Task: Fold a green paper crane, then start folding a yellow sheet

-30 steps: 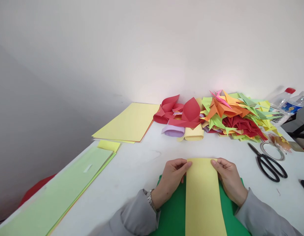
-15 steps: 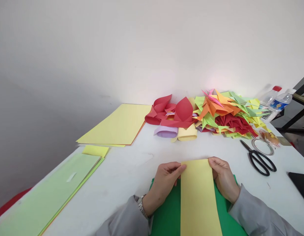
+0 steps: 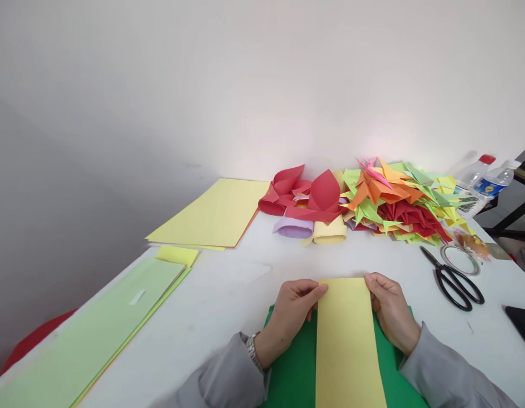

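Note:
A long yellow paper strip point(image 3: 348, 340) lies on a green sheet point(image 3: 296, 374) at the near edge of the white table point(image 3: 228, 294). My left hand point(image 3: 293, 311) pinches the strip's far left corner with fingers closed on it. My right hand point(image 3: 390, 309) grips the far right corner the same way. Both wrists wear grey sleeves, and a metal watch point(image 3: 252, 350) sits on the left one.
A heap of folded paper shapes point(image 3: 385, 201) in red, orange and green lies at the back. Yellow sheets point(image 3: 215, 214) and light green sheets point(image 3: 96, 334) lie on the left. Black scissors point(image 3: 453, 277), a tape roll point(image 3: 460, 259) and plastic bottles point(image 3: 485, 184) are on the right.
My hands keep their hold on the yellow strip's far corners. Only the view shifted slightly; nothing on the table moved.

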### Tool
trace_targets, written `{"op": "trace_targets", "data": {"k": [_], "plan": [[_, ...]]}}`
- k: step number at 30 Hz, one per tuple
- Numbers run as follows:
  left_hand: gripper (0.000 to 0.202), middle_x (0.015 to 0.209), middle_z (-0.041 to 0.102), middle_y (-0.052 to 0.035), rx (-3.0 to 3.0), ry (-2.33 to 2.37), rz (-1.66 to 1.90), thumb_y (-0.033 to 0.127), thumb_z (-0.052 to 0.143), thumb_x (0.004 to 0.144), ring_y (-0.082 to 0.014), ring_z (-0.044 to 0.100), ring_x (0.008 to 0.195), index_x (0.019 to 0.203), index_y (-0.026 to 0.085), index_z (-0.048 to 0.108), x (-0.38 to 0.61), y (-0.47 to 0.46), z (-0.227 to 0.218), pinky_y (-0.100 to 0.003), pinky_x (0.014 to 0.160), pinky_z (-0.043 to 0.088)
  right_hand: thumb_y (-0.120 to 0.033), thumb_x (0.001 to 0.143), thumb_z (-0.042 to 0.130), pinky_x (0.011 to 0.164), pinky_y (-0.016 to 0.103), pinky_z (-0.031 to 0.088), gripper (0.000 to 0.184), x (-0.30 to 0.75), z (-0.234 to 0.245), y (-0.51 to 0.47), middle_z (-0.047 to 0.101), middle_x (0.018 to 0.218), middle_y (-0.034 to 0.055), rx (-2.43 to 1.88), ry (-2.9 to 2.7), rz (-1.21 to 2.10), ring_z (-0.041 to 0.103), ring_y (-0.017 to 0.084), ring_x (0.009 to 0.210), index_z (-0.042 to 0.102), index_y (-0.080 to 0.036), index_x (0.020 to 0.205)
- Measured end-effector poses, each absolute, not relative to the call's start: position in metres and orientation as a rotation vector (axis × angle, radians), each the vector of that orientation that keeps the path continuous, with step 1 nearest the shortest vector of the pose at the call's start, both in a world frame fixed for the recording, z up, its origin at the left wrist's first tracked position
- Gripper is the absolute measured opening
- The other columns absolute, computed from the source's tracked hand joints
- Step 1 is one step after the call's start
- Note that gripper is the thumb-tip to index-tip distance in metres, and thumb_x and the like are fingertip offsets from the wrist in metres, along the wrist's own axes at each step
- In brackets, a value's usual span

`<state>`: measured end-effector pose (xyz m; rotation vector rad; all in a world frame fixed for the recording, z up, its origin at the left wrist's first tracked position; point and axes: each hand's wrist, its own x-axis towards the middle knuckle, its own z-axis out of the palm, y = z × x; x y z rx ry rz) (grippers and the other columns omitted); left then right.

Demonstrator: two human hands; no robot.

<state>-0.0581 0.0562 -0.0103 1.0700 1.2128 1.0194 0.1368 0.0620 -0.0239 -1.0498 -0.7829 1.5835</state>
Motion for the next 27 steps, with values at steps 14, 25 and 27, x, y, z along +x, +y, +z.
{"op": "trace_targets", "data": {"k": [14,25,27], "plan": [[0.037,0.043,0.049,0.0035,0.956,1.238,1.099,0.049,0.073,0.066,-0.0066,0.037,0.039,0.057,0.014,0.066,-0.06,0.057,-0.011,-0.021,0.042,0.027,-0.061,0.071,0.073,0.049,0.023,0.027,0.046,0.14,-0.028,0.063,0.048,0.053,-0.0053,-1.24,-1.024,1.447,0.036,0.009,0.048,0.059,-0.017,0.065],[0.036,0.053,0.061,0.0003,0.785,1.197,1.198,0.048,0.081,0.06,-0.0106,0.051,0.046,0.06,0.014,0.068,-0.06,0.057,-0.012,-0.021,0.044,0.041,-0.072,0.07,0.065,0.047,0.024,0.027,0.056,0.133,-0.013,0.06,0.043,0.049,-0.0068,-1.263,-1.138,1.464,0.034,0.009,0.046,0.048,-0.02,0.059],[0.036,0.061,0.065,-0.0014,0.75,1.198,1.217,0.049,0.08,0.062,-0.0139,0.057,0.053,0.066,0.014,0.069,-0.06,0.057,-0.012,-0.025,0.049,0.047,-0.069,0.068,0.069,0.049,0.023,0.028,0.054,0.134,-0.013,0.059,0.044,0.051,-0.0067,-1.215,-1.166,1.509,0.035,0.009,0.048,0.049,-0.019,0.06]]}}
